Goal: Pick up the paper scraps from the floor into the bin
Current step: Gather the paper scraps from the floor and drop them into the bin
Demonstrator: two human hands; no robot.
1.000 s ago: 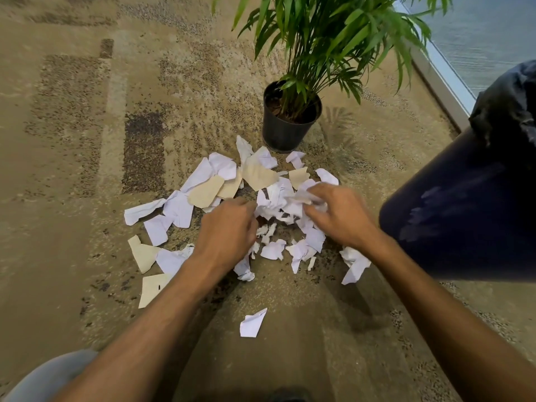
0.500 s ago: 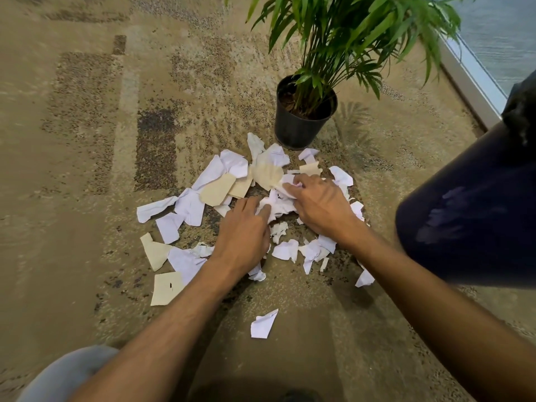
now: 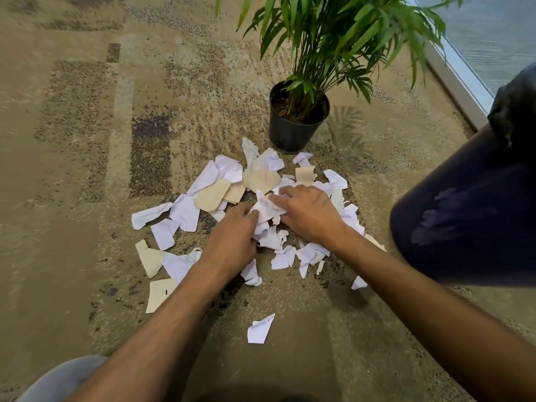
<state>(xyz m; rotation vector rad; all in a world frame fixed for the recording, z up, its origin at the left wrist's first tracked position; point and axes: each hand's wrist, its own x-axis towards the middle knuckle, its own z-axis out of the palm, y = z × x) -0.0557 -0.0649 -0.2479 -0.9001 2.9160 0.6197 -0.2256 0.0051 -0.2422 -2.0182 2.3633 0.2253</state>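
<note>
The scraps (image 3: 255,198), white and tan, lie in a loose heap on the carpet (image 3: 87,169), just in front of a black pot (image 3: 290,132). The heap spreads widest to the left, where flat white and tan pieces lie singly. One white scrap (image 3: 260,329) lies apart, nearer the person, between the two forearms.

Both hands are down in the middle of the heap, close together. The left hand (image 3: 232,242) rests knuckles up on the paper, fingers bent forward, their tips against a crumpled white clump (image 3: 265,208). The right hand (image 3: 310,216) lies over the same clump from the other side, fingers curled down onto it and pressing it toward the left hand. Whether either hand has a true grip on the paper cannot be told; the fingertips are buried in it.

The bin (image 3: 470,221), dark blue with a black liner (image 3: 516,105) folded over its rim, stands to the right, near the heap's edge. A green plant (image 3: 333,39) rises from the pot. A pale sill (image 3: 458,76) runs along the far right. A grey knee (image 3: 63,378) shows at the lower left.
</note>
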